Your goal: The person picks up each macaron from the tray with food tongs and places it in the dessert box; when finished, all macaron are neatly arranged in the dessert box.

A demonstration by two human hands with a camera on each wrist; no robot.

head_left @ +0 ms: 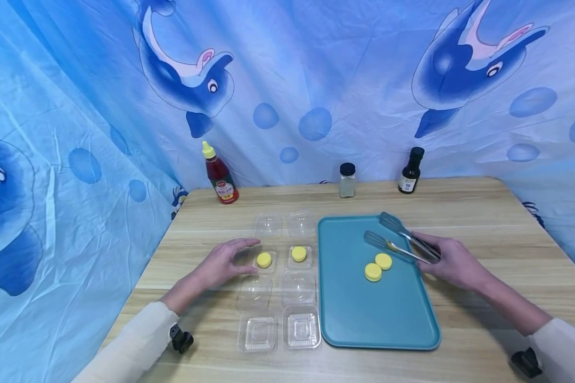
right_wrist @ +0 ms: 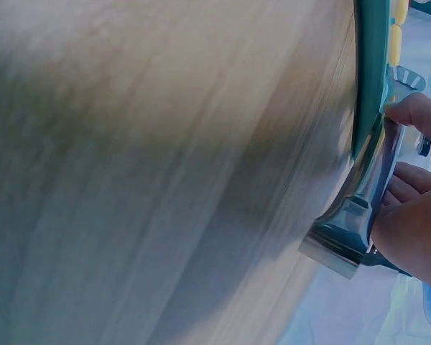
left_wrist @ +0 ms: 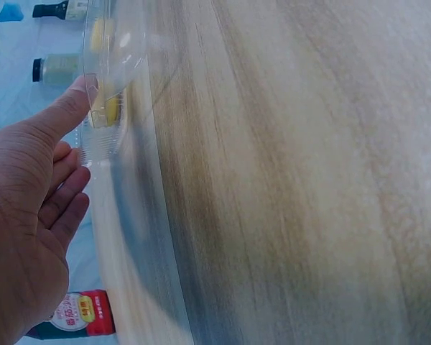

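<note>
My left hand (head_left: pixel 222 263) is beside a small clear plastic box (head_left: pixel 272 269) with a yellow macaron (head_left: pixel 264 259) in it. Its thumb and forefinger are spread at the box's left side. In the left wrist view, the thumb overlaps the clear plastic and the other fingers are loosely bent. My right hand (head_left: pixel 452 260) grips metal tongs (head_left: pixel 404 230) by the handle end, over the right edge of a teal tray (head_left: pixel 364 324). The tongs' slotted tips are apart with nothing between them. Two yellow macarons (head_left: pixel 378 267) lie on the tray, below the tips.
Another open clear box (head_left: pixel 306 263) holds a yellow macaron (head_left: pixel 299 254). Two open clear boxes (head_left: pixel 301 327) stand nearer the front, their lids laid back. Along the table's back are a red sauce bottle (head_left: pixel 222 178), a spice jar (head_left: pixel 347 183) and a dark bottle (head_left: pixel 410 173).
</note>
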